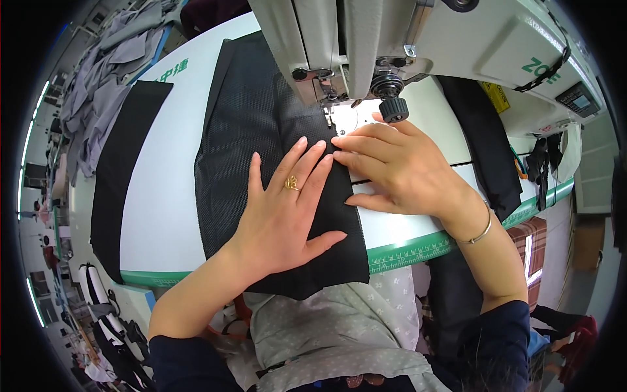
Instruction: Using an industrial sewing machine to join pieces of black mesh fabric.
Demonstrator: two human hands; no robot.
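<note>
A black fabric panel with a mesh-like surface (245, 124) lies over the white sewing table and hangs past its front edge. My left hand (287, 202) rests flat on it, fingers spread, a ring on one finger. At the panel's right edge, my right hand (398, 166) touches the cloth with its fingertips, the fingers stretched and the thumb apart. Both hands are just in front of the presser foot (328, 117) of a sewing machine (483, 39). The cloth's far edge runs beside that foot; the needle tip is too small to make out.
A black fabric strip (124, 176) lies at the left of the table. More folded black cloth (480, 144) sits to the right, near small scissors (520, 164). Grey cloth pieces (117, 65) are heaped at the far left. A green ruler strip (411, 253) borders the table's front.
</note>
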